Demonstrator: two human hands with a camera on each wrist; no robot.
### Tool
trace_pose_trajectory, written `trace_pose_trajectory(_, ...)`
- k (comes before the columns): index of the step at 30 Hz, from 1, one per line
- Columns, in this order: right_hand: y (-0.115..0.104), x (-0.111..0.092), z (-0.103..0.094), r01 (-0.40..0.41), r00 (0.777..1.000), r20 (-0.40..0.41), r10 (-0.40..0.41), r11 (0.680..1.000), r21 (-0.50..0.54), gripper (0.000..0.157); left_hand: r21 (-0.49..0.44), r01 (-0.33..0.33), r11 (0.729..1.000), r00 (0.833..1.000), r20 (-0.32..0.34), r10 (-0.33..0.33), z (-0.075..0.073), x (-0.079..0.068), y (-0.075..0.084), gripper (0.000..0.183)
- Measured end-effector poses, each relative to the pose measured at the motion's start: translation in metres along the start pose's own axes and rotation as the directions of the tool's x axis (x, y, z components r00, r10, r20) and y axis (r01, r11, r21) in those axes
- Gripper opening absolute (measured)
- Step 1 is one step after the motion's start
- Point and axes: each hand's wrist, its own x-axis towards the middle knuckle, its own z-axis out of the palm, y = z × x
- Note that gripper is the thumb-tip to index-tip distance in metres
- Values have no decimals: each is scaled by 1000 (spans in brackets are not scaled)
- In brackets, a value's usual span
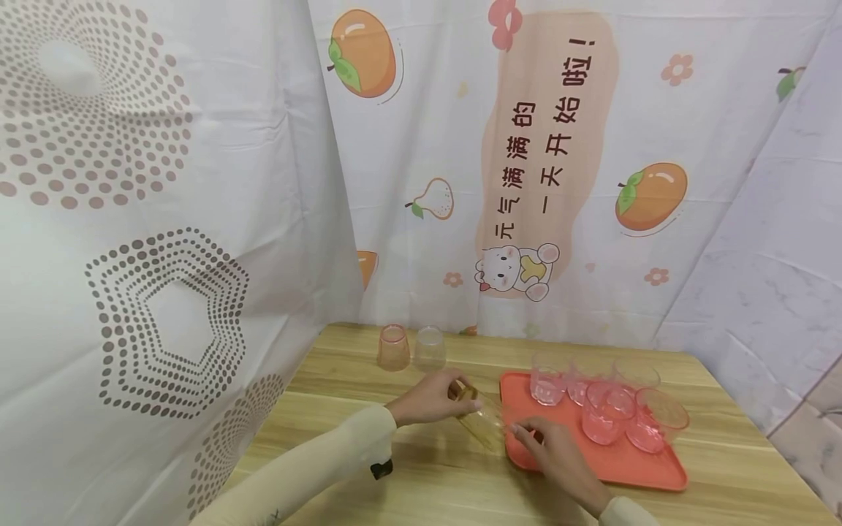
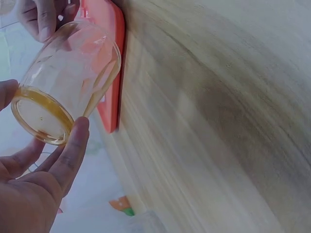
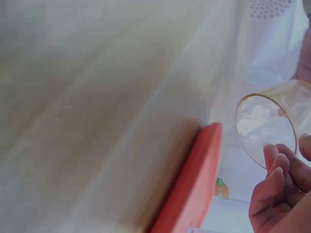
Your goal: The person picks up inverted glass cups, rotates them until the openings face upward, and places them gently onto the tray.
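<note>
A wood-grain table (image 1: 434,482) is stretching before a white fruit-print curtain (image 1: 427,109). A red rectangular tray (image 1: 651,471), bearing transparent tumblers (image 1: 601,424), is lying just beside the right fingers; an upturned orange-tinted tumbler (image 1: 393,349) and an upturned clear tumbler (image 1: 430,351) are standing beyond the left fingers. The left hand (image 1: 430,398) is gripping a tilted, yellow-tinted transparent cup (image 2: 73,65) by its base, fingers spanning it; the right hand (image 1: 552,449) is pinching its rim, thumb and fingertips nearly meeting.

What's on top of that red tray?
Several see-through tumblers stand mouth-up on the red tray; they overlap, so their exact number is hard to tell. The right hand covers part of the tray in the head view, so anything behind it is hidden.
</note>
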Motion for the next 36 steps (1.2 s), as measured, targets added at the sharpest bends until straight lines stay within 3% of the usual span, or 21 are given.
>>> trace_pose_trajectory(5,-4,7,-7,-153,988,37,149,978,145,29,-55,30,998,1000,-5,-31,3,-1,0,48)
trace_pose_trajectory(9,-7,8,-13,-329,944,126,304,868,372,44,-115,13,993,1000,18,-11,4,-3,2,38)
trace_pose_trajectory(12,-8,8,-17,-372,927,160,339,781,501,44,-144,7,990,1000,31,-2,7,-4,2,34)
trace_pose_trajectory(15,-9,8,-20,-362,930,153,334,755,547,40,-150,12,989,1000,29,-7,10,-4,2,36)
trace_pose_trajectory(18,-9,7,-22,-348,934,125,335,773,531,37,-116,17,993,1000,25,-14,13,-3,3,42)
trace_pose_trajectory(22,-9,7,-24,-297,952,73,297,843,448,34,-50,33,998,999,36,-31,18,-1,2,52)
trace_pose_trajectory(28,-4,7,-27,-98,994,-17,106,960,262,22,28,51,998,997,48,-52,32,-3,-6,56)
trace_pose_trajectory(31,-1,6,-28,-2,998,-64,14,984,181,15,48,61,997,996,58,-64,39,-6,-6,38)
trace_pose_trajectory(36,2,6,-29,66,993,-104,-57,994,90,7,39,77,996,994,78,-80,48,-8,0,18)
